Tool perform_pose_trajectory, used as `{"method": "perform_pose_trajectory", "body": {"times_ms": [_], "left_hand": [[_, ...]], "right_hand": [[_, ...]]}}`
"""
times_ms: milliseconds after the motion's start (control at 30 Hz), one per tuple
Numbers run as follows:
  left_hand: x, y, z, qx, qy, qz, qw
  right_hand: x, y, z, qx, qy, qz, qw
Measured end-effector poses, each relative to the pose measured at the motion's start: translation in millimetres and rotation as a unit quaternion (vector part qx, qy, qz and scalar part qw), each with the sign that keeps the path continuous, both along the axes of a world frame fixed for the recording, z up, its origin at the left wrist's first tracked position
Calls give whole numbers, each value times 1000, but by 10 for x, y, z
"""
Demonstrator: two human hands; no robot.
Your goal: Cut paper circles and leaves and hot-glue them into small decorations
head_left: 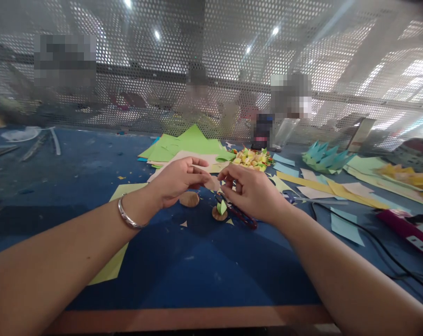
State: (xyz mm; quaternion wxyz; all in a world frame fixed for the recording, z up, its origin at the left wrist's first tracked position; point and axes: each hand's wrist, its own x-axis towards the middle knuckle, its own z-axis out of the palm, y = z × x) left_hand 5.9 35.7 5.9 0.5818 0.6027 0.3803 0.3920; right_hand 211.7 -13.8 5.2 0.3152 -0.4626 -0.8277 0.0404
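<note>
Between my two hands is a small pale pink paper piece (212, 183), held up above the table. My left hand (179, 181), with a silver bangle on its wrist, pinches the piece's left side. On the other side, my right hand (248, 189) has its fingers closed at the piece's right edge. Below them lies a round wooden disc (189, 199), and nearer my right hand a smaller brown disc (219, 214) bears a green-and-white paper leaf (221, 206). Dark red-handled scissors (244, 217) lie under my right hand, partly hidden by it.
Green paper sheets (193, 140) are stacked behind my hands, beside a heap of small yellow and orange paper pieces (253, 159). Rightward are paper strips (328, 186), a teal folded paper piece (325, 156), a black cable (365, 228) and a magenta power strip (409, 228). Perforated metal (144, 93) stands behind.
</note>
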Motion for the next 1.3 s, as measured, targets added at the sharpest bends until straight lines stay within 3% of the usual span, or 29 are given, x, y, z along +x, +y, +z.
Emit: {"method": "perform_pose_trajectory", "body": {"times_ms": [100, 267, 833, 1067, 1300], "left_hand": [[14, -22, 8, -10, -10, 8, 1000], [61, -121, 46, -28, -15, -36, 999], [76, -134, -24, 120, -33, -64, 990], [77, -119, -37, 196, 18, -31, 980], [72, -130, -10, 208, 34, -19, 977]], "right_hand": [[-1, -10, 1, 11, -4, 18, 1000], [3, -3, -6, 30, -14, 42, 999], [-13, -5, 35, -24, 77, -11, 997], [-1, 26, 9, -32, 80, -25, 996], [0, 28, 17, -17, 71, -34, 997]]}}
